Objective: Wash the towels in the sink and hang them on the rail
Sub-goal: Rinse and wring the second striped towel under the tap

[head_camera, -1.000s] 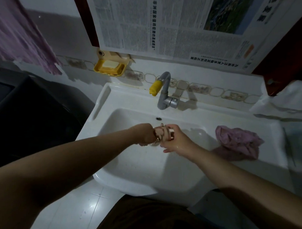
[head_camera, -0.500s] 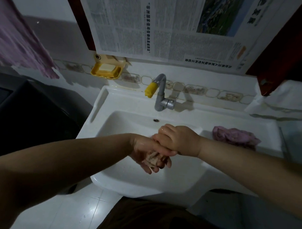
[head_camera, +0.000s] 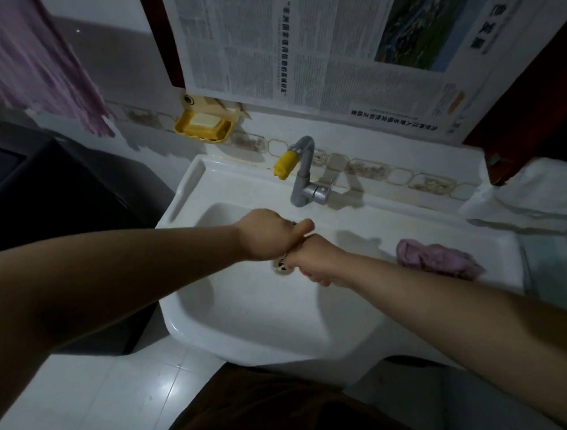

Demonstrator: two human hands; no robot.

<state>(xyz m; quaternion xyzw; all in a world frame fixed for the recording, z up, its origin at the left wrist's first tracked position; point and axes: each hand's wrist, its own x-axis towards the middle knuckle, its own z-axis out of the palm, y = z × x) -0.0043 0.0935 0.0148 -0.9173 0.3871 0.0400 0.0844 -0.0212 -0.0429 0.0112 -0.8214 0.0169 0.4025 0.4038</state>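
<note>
Both hands were over the middle of the white ceramic sink point(head_camera: 189, 311), right above the round metal drain point(head_camera: 282, 268). The left hand point(head_camera: 262, 238) was curled into a fist with its thumb sticking out. The right hand point(head_camera: 316, 261) was curled tight too, and the two hands pressed against each other. Only a tiny bit of something showed between them, so it could not be told for sure what they were holding. It was probably a small towel being wrung out.

To wring well, the hands should have twisted opposite ways and stayed low over the basin, so the water fell into the drain and not on the floor. The squeeze should have been slow and strong, then done again until no drips came.

One crumpled pink towel point(head_camera: 435, 258) lay on the flat right edge of the sink, well apart from the hands. One purple cloth point(head_camera: 40, 68) hung by the wall at the top left; the rail itself could not be seen.

There was one grey tap with a yellow tip point(head_camera: 301, 177) at the back edge of the sink. No water could be seen coming from it. One yellow plastic soap dish point(head_camera: 203, 128) was stuck on the wall with one pale soap bar in it. One big newspaper sheet point(head_camera: 313, 48) covered the wall above.
</note>
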